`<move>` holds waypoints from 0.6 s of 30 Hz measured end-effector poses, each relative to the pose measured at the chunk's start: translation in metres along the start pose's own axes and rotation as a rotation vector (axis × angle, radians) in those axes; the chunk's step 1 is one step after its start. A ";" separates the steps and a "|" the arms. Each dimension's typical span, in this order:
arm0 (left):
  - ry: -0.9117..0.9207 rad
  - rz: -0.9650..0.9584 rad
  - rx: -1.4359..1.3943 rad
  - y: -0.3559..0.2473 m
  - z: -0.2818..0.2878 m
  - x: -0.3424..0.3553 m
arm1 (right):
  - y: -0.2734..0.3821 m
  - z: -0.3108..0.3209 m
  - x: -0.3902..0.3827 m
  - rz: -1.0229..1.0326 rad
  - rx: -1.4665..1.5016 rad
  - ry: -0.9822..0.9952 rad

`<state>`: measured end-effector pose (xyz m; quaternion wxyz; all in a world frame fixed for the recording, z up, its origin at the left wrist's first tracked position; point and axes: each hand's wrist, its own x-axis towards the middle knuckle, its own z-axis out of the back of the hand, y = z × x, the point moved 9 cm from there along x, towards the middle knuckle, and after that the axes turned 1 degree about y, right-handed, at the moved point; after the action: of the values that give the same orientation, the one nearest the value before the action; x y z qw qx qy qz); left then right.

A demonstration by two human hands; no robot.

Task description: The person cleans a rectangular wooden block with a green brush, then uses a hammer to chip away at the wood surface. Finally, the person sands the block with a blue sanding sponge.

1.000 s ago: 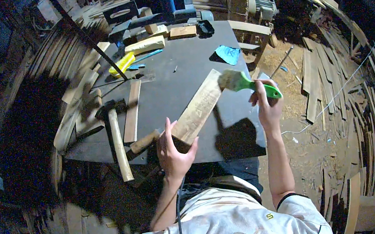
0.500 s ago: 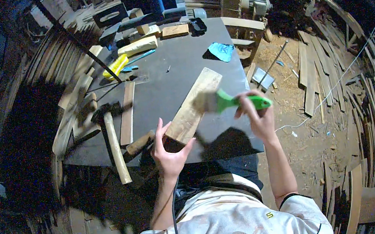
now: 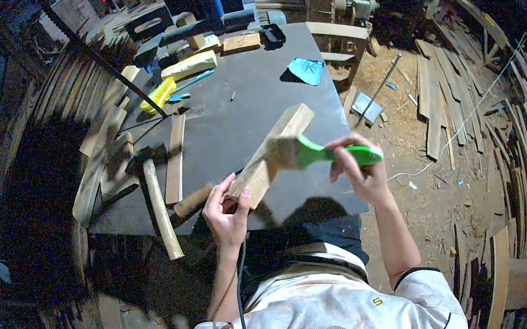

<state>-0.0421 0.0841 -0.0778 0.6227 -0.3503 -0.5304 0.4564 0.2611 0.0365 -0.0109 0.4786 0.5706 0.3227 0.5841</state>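
A pale wooden block slants across the front part of the dark metal table, turned so that two of its long faces show. My left hand grips its near end between thumb and fingers. In my right hand is the green handle of a wide paintbrush, closed around it near the table's right edge. The brush's bristles press against the block's right-hand long face. Whether the block's underside touches the table I cannot tell.
A hammer and a wooden-handled tool lie left of my left hand, beside a thin wood strip. Farther back are a yellow brush, wood pieces, a black tray and blue sandpaper. Planks lie on the right floor.
The block has been rolled so a side face shows beside its top. My left fingers have closed onto its near end. The brush has shifted slightly nearer and left along the wood.
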 end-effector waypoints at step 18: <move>0.027 0.122 -0.138 0.003 -0.005 -0.001 | -0.005 -0.005 -0.014 -0.046 0.183 -0.023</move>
<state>-0.0382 0.0847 -0.0816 0.5752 -0.4302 -0.5297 0.4510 0.2558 0.0261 -0.0217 0.4414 0.6112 0.3822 0.5344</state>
